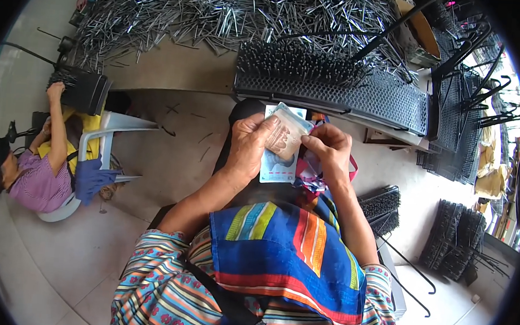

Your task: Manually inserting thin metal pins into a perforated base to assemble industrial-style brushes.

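In front of my lap I hold a small stack of banknotes (278,168), a brownish one (285,137) lying over pale blue ones. My left hand (250,141) grips the stack along its left side, thumb on top. At the upper right edge, the thumb and forefinger of my right hand (330,150) pinch a note. Below that hand lies a crumpled pink and blue patterned cloth or pouch (310,173), partly hidden. A blue apron with coloured stripes (284,247) covers my lap.
Ahead, a black perforated tray (395,99) full of upright dark rods sits at the bench edge (176,74), before a heap of thin metal strips (221,11). Bundled black racks (453,240) lie on the floor at right. A co-worker (45,173) sits at left by a white chair (119,121).
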`<state>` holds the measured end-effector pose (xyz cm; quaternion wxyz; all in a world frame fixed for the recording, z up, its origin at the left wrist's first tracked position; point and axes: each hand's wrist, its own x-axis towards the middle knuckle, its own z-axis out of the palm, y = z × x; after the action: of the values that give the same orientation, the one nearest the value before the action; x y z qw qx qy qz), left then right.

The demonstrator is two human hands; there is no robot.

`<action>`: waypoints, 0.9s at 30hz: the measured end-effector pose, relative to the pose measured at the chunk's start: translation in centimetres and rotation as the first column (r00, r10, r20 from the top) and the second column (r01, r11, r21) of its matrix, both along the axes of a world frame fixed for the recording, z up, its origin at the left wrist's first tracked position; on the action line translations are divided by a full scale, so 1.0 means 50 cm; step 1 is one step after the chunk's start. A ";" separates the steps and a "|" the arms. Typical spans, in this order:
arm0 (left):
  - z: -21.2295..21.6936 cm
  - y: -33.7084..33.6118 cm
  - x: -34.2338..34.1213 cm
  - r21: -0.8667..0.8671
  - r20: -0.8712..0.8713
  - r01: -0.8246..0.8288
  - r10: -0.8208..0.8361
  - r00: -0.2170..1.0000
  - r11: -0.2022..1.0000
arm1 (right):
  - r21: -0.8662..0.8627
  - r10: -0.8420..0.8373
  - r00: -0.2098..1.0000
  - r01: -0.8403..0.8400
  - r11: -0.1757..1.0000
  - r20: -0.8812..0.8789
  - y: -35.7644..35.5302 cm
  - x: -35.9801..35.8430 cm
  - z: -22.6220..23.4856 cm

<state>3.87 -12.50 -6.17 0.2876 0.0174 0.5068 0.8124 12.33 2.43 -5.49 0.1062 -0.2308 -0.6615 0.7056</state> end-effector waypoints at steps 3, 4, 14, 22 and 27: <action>-0.004 0.005 0.010 -0.012 0.000 0.032 -0.032 0.999 0.999 | 0.238 0.086 0.988 -0.115 0.964 0.127 0.007 -0.002 -0.021; -0.002 0.010 0.011 -0.006 0.013 0.045 -0.045 0.999 0.999 | 0.070 0.031 0.998 -0.035 0.997 0.059 -0.005 -0.004 -0.022; -0.005 0.005 0.012 -0.020 -0.013 0.170 -0.171 0.985 0.985 | -0.304 -0.039 0.998 0.051 0.951 0.045 0.016 0.009 -0.038; 0.002 -0.008 0.005 -0.038 -0.016 0.246 -0.247 0.969 0.968 | -0.209 -0.024 0.999 0.015 0.978 -0.043 0.021 0.015 -0.042; 0.008 -0.012 -0.006 0.152 0.219 0.294 -0.322 0.921 0.944 | 0.009 -0.088 0.990 0.090 0.996 -0.110 0.014 0.029 -0.062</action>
<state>3.56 -13.11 -5.76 0.4699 0.0149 0.4110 0.7810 13.78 3.10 -8.57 0.1752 -0.2202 -0.6485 0.7073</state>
